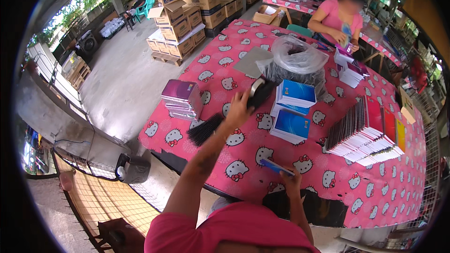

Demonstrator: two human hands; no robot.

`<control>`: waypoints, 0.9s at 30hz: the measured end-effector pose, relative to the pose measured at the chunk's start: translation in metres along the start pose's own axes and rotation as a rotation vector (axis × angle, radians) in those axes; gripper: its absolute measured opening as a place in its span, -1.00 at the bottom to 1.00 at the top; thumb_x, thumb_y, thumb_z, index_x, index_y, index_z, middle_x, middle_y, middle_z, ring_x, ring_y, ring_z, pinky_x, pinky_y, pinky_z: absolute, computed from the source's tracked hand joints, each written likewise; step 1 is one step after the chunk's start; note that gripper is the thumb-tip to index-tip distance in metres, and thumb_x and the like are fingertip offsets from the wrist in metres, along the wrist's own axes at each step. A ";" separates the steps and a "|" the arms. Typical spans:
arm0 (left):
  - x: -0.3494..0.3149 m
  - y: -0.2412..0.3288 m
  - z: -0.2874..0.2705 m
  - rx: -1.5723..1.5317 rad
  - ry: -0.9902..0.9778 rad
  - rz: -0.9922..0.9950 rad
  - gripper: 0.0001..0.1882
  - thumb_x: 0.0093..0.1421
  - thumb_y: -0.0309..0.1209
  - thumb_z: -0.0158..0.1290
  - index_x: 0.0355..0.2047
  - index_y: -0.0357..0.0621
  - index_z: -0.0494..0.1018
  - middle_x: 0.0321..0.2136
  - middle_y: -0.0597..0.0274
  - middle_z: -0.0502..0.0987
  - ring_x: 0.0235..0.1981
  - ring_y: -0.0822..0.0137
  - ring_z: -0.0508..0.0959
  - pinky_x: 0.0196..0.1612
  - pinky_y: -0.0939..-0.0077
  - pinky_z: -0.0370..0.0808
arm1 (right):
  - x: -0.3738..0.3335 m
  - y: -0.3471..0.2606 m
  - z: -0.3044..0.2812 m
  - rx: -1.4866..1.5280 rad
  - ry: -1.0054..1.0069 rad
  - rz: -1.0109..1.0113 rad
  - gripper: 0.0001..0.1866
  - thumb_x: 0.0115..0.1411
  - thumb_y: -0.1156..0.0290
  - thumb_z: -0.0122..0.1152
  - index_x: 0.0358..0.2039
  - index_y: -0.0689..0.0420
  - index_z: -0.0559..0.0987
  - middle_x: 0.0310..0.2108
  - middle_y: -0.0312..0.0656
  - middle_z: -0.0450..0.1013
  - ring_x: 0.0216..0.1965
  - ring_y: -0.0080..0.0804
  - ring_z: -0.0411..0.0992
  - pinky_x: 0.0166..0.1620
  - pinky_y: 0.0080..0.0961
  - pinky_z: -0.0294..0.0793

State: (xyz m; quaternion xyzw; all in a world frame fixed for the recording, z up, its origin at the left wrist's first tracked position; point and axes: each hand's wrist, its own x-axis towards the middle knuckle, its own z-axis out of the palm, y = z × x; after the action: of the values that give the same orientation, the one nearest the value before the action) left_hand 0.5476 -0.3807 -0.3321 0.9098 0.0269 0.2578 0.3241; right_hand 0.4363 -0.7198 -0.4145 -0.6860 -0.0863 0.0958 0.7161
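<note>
My left hand (240, 110) is stretched forward, its thumb and fingers around the near end of a black device with a shiny silvery part (257, 85); its exact kind is unclear. Beneath my left forearm lies a bunch of black plastic binding coils (205, 129). Close to the table's near edge, my right hand (292, 178) grips a thin blue notebook (275, 166), seen nearly edge-on. Two stacks of blue spiral notebooks (291, 124) stand just beyond it. Left of my left hand is a stack of purple spiral notebooks (182, 98).
A pink patterned cloth covers the table (243, 157). Red and yellow notebooks (365, 131) stand in rows at right. A clear plastic bag (300, 58) holds dark contents behind the blue stacks. Across the table, another person (338, 21) handles a notebook. Cardboard boxes (176, 23) are piled beyond.
</note>
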 end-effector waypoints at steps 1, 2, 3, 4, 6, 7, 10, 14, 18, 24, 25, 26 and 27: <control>0.024 -0.012 -0.012 -0.008 -0.059 -0.005 -0.03 -0.04 -0.48 0.30 0.36 0.03 0.06 0.07 -0.23 0.29 0.11 -0.28 0.34 0.14 -0.05 0.36 | 0.000 -0.002 0.000 -0.003 -0.003 0.015 -0.78 0.15 0.55 0.35 -0.17 0.21 0.60 -0.33 -0.37 0.50 -0.28 -0.64 0.41 -0.18 -0.63 0.40; 0.039 -0.026 -0.022 -0.017 -0.117 -0.012 -0.04 -0.04 -0.48 0.31 0.35 0.03 0.08 0.10 -0.19 0.30 0.12 -0.26 0.35 0.14 -0.02 0.38 | 0.000 -0.003 0.000 -0.007 -0.009 0.032 -0.77 0.15 0.54 0.35 -0.16 0.21 0.60 -0.34 -0.38 0.49 -0.28 -0.63 0.40 -0.18 -0.63 0.40; 0.045 -0.041 -0.029 0.020 -0.140 -0.021 -0.06 -0.04 -0.48 0.31 0.34 0.02 0.10 0.11 -0.18 0.29 0.11 -0.26 0.36 0.13 -0.01 0.40 | -0.002 -0.005 0.000 -0.016 -0.018 0.035 -0.77 0.15 0.53 0.35 -0.16 0.22 0.60 -0.33 -0.37 0.49 -0.28 -0.63 0.40 -0.18 -0.63 0.40; 0.047 -0.057 -0.036 0.061 -0.160 -0.032 -0.07 -0.04 -0.48 0.30 0.33 0.02 0.11 0.12 -0.17 0.29 0.10 -0.25 0.36 0.12 0.00 0.41 | -0.003 -0.007 0.002 -0.023 -0.033 0.039 -0.77 0.16 0.53 0.34 -0.16 0.23 0.60 -0.32 -0.37 0.50 -0.28 -0.64 0.40 -0.18 -0.63 0.39; 0.036 -0.067 -0.045 0.177 -0.059 -0.024 -0.20 0.00 -0.46 0.28 0.25 -0.01 0.19 0.08 -0.18 0.31 0.05 -0.25 0.40 0.06 0.00 0.44 | -0.006 -0.012 0.004 -0.093 -0.055 0.050 -0.77 0.18 0.51 0.33 -0.14 0.24 0.60 -0.30 -0.35 0.51 -0.27 -0.64 0.40 -0.16 -0.63 0.40; 0.023 -0.061 -0.043 0.248 0.060 0.003 -0.32 0.03 -0.44 0.25 0.18 -0.04 0.26 0.02 -0.19 0.34 0.00 -0.26 0.43 0.02 0.00 0.45 | -0.006 -0.015 0.003 -0.155 -0.055 0.056 -0.76 0.19 0.50 0.32 -0.13 0.24 0.61 -0.29 -0.34 0.52 -0.26 -0.64 0.41 -0.15 -0.62 0.40; -0.034 -0.038 -0.053 0.275 0.268 -0.026 -0.71 0.12 -0.42 0.16 -0.15 -0.17 0.42 -0.18 -0.18 0.45 -0.17 -0.21 0.49 -0.15 0.00 0.49 | -0.002 -0.015 0.000 -0.136 -0.041 0.028 -0.75 0.20 0.49 0.31 -0.09 0.22 0.62 -0.27 -0.33 0.54 -0.22 -0.62 0.43 -0.12 -0.60 0.41; -0.138 -0.019 -0.055 0.658 -0.160 -0.078 -0.82 0.22 -0.30 0.04 -0.21 -0.06 0.49 -0.18 0.07 0.49 -0.06 -0.09 0.43 -0.05 0.07 0.45 | 0.001 -0.003 -0.014 -0.201 -0.038 0.145 -0.73 0.20 0.47 0.31 -0.07 0.18 0.63 -0.24 -0.34 0.56 -0.16 -0.60 0.45 -0.07 -0.57 0.43; -0.165 -0.030 -0.050 0.645 -0.076 -0.117 -0.69 0.16 -0.42 -0.02 -0.07 -0.17 0.44 -0.17 0.00 0.42 -0.05 -0.04 0.40 0.02 0.14 0.39 | 0.008 -0.015 -0.010 -0.251 -0.117 0.063 -0.70 0.19 0.47 0.32 -0.04 0.17 0.63 -0.18 -0.32 0.57 -0.17 -0.60 0.45 -0.08 -0.58 0.45; -0.158 -0.005 -0.048 0.578 0.120 -0.083 -0.82 0.22 -0.48 0.00 -0.15 -0.16 0.44 -0.30 0.02 0.42 -0.22 0.02 0.48 -0.21 0.11 0.42 | 0.004 -0.012 -0.007 -0.166 -0.173 0.045 -0.70 0.21 0.50 0.30 -0.02 0.12 0.63 -0.18 -0.33 0.59 -0.15 -0.65 0.46 -0.09 -0.63 0.45; -0.159 -0.002 -0.049 0.544 0.119 -0.055 -0.81 0.22 -0.49 0.01 -0.15 -0.17 0.44 -0.31 0.01 0.42 -0.23 0.01 0.48 -0.23 0.10 0.42 | 0.002 -0.014 -0.006 -0.164 -0.175 0.056 -0.70 0.22 0.50 0.29 -0.01 0.12 0.63 -0.18 -0.33 0.59 -0.15 -0.65 0.46 -0.09 -0.62 0.45; -0.158 0.001 -0.051 0.514 0.120 -0.029 -0.81 0.22 -0.49 0.02 -0.14 -0.19 0.43 -0.32 0.00 0.41 -0.24 0.00 0.48 -0.25 0.10 0.42 | 0.001 -0.021 -0.003 -0.160 -0.181 0.066 -0.70 0.22 0.51 0.28 -0.01 0.13 0.63 -0.17 -0.33 0.59 -0.15 -0.65 0.46 -0.08 -0.62 0.45; -0.155 0.004 -0.051 0.483 0.122 -0.005 -0.80 0.22 -0.50 0.03 -0.13 -0.20 0.43 -0.33 -0.01 0.41 -0.25 -0.01 0.48 -0.27 0.09 0.43 | 0.001 -0.027 -0.002 -0.158 -0.189 0.074 -0.70 0.23 0.51 0.27 -0.01 0.13 0.62 -0.17 -0.32 0.59 -0.15 -0.65 0.45 -0.08 -0.62 0.45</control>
State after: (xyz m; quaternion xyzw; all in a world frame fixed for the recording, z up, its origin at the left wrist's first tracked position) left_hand 0.3879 -0.3883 -0.3660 0.9436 0.1095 0.2976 0.0955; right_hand 0.4381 -0.7226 -0.3879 -0.7310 -0.1352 0.1795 0.6444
